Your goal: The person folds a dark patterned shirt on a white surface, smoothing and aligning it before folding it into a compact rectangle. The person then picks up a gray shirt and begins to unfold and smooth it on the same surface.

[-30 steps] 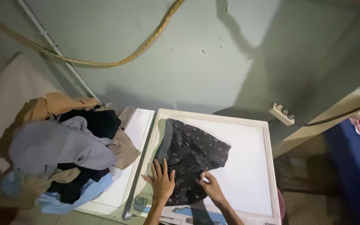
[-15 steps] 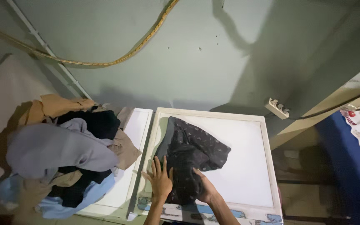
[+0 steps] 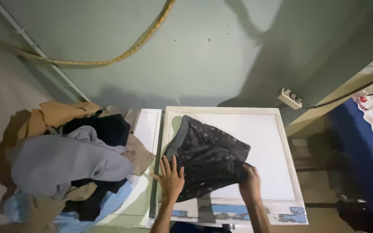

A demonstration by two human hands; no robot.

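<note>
A: What is seen at the left hand?

B: It is laid flat and open, fingers spread, on the near left edge of the dark garment. Nothing is gripped; the cloth is only pressed down.

A: And the right hand?

B: It is closed on the garment's near right corner, where the cloth is bunched and drawn toward the near edge. The fingers are turned under, so only the back of the hand is shown.

A: What has changed in the last second?

B: A second ago both hands were spread flat on the near hem, close together. Now the right one is shifted further right and curled round a fold, and the right side of the cloth is lifted and doubled over. The left hand is kept almost where it was. It is judged that smoothing has given way to folding, with the left side held as an anchor.

A: Where is the garment?

B: It is spread on the white lid of the right-hand unit, toward its near left part; the far right of the lid is bare.

A: What is found further out?

B: A clothes pile is heaped on the left, over a narrower white panel. A rope is strung along the far wall.
</note>
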